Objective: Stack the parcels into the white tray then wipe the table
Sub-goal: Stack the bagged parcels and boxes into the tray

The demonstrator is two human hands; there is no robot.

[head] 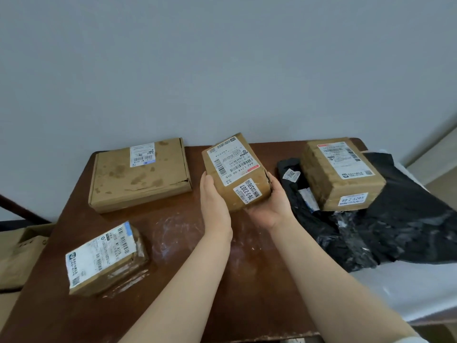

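Middle box (235, 169): it is sitting between the two hands, at the far middle of the bench (247, 280). It is tipping, and I cannot tell if its far end is touching the bench.
Left hand (214, 204): it is gripping the box's left side, thumb up along the edge.
Right hand (270, 206): it is cupping the near right corner from below.
Why two hands: the hands are apart, one on each side, so the box is probably not going to slip or turn.
Right box (341, 172): it is lying on top of the black bags (400, 219), at the far right.
White tray (408, 293): something white is peeking out from under the black bags on the right. I am guessing this is the tray, but its edges are hiding.
Flat box (138, 174): it is waiting at the far left, against the wall.
Small box (106, 258): it is waiting at the near left, well apart from the others.
White marks (170, 231): they are smearing the brown top, so the wiping is not yet done.
Next, I think: the middle box is likely going right, toward the stack.
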